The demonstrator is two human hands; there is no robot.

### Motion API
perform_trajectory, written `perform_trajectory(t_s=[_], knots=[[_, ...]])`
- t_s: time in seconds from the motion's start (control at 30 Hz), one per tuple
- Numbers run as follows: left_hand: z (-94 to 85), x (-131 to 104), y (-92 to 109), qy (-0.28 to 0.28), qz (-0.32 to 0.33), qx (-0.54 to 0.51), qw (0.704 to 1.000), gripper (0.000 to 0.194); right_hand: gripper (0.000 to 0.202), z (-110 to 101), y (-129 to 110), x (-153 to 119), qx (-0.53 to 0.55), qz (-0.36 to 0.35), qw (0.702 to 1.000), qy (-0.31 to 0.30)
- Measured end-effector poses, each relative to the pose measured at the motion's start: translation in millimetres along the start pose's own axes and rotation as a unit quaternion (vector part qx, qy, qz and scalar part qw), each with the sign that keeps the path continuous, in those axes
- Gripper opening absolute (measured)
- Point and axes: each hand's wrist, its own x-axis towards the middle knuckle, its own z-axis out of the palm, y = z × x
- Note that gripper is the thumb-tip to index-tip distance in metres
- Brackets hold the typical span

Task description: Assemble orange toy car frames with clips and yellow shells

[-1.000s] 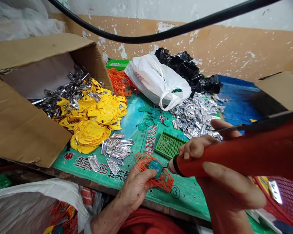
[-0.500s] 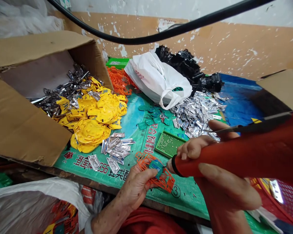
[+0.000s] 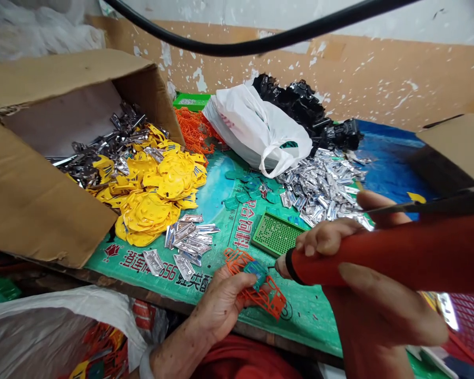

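My left hand (image 3: 225, 297) pinches an orange plastic lattice frame (image 3: 272, 300) with a teal plastic piece (image 3: 254, 273) set on its middle, my thumb pressing on the teal part. Wrapped in my right hand (image 3: 379, 295) is a red electric screwdriver (image 3: 395, 252), lying sideways with its tip pointing left. A small gap shows between the tip and the teal piece. Just behind them lies a green mesh tray (image 3: 278, 234) of tiny metal bits, probably screws, too small to make out surely.
On the left, an open carton (image 3: 43, 195) spills yellow plastic parts (image 3: 154, 195) and shiny metal pieces. Silver plates (image 3: 191, 239) lie in front. Behind are a white plastic bag (image 3: 256, 126), silver parts (image 3: 324, 184) and black parts (image 3: 296, 105). A black cable (image 3: 237, 50) hangs overhead.
My right hand and the screwdriver have drawn back to the right, so the tip has come away from the teal piece. The orange frame has shifted slightly right and tilted.
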Motion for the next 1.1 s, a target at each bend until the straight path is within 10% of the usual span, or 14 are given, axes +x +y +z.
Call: perform_trajectory(t_s=[0.53, 1.1], knots=[[5.9, -1.4, 10.1, 0.1, -0.158, -0.163, 0.969, 0.016, 0.055, 3.0, -4.5, -0.4, 0.041, -0.013, 0.998, -0.048], [13.7, -6.3, 14.5, 0.112, -0.16, -0.162, 0.967, 0.016, 0.051, 5.0, -10.0, -1.1, 0.054, -0.037, 0.996, -0.054]])
